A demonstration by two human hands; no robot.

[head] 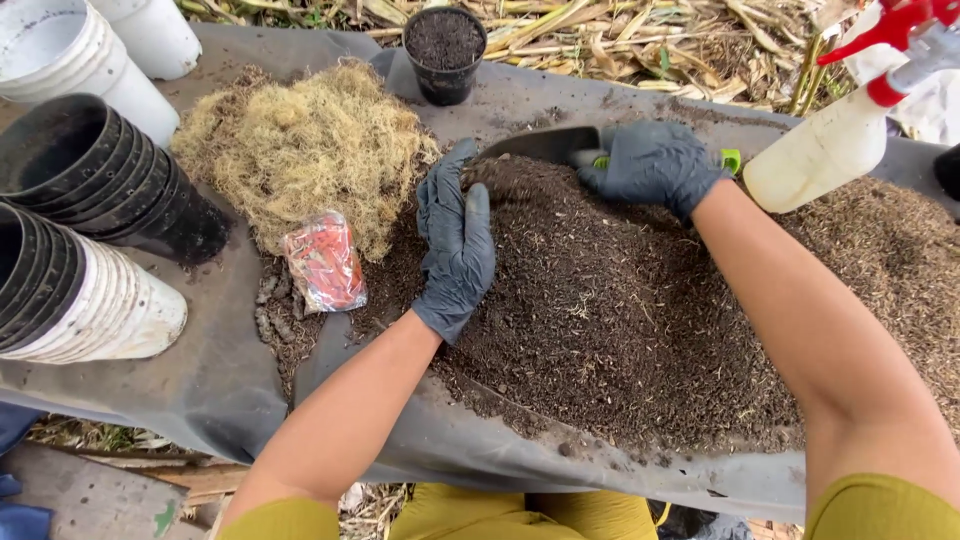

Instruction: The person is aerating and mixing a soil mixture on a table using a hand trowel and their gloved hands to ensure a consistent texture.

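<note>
Trowel (545, 146) metal, in right hand (652, 162); left hand (456, 245) on crumbly soil (620, 310).

One small black plastic pot filled with soil (444, 52), one white plastic spray bottle with red trigger (835, 140), two stacks of nested pots (95, 175), one red plastic packet (324, 262) left of the gloved fingers (455, 195).

The right hand (652, 162) hides the trowel (545, 145) handle, only a green tip showing at 3 o'clock. The sprayer (835, 145) and white buckets (60, 50) are cut off at 1 and 11 o'clock. The red packet's (324, 262) print is blurred.
</note>
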